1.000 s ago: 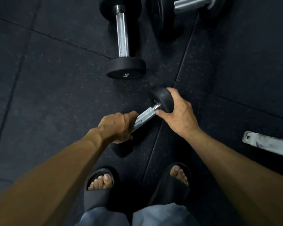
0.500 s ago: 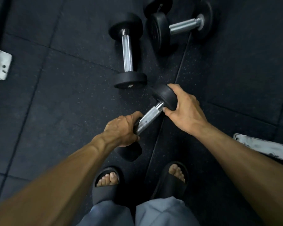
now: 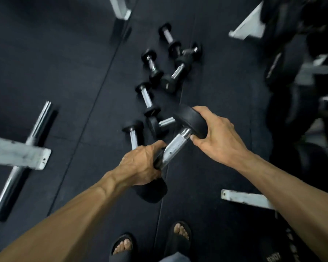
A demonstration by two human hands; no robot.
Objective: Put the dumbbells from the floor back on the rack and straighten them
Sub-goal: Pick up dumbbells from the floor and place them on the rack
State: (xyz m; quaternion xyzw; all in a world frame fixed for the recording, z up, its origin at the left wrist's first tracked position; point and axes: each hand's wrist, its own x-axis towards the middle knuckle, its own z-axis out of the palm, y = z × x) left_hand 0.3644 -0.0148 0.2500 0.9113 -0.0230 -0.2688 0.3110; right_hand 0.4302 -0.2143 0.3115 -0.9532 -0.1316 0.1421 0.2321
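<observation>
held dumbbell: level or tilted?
Tilted. The held dumbbell has its far head high under the right hand and its near head low below the left hand.

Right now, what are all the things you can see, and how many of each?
Held dumbbell: one, black ends and silver handle, off the floor in both hands.
Floor dumbbells: at least six, black and silver, scattered on the mat ahead.
Rack: one, blurry, with dark weights, far right.
Silver bar: one, lying on the left.
White frame pieces: four; left, top, top right, lower right.
Floor mats: black, everywhere.
Sandals: two, black, bottom edge.
Left hand: one, gripping the handle's near end.
Right hand: one, holding the far black end.
</observation>
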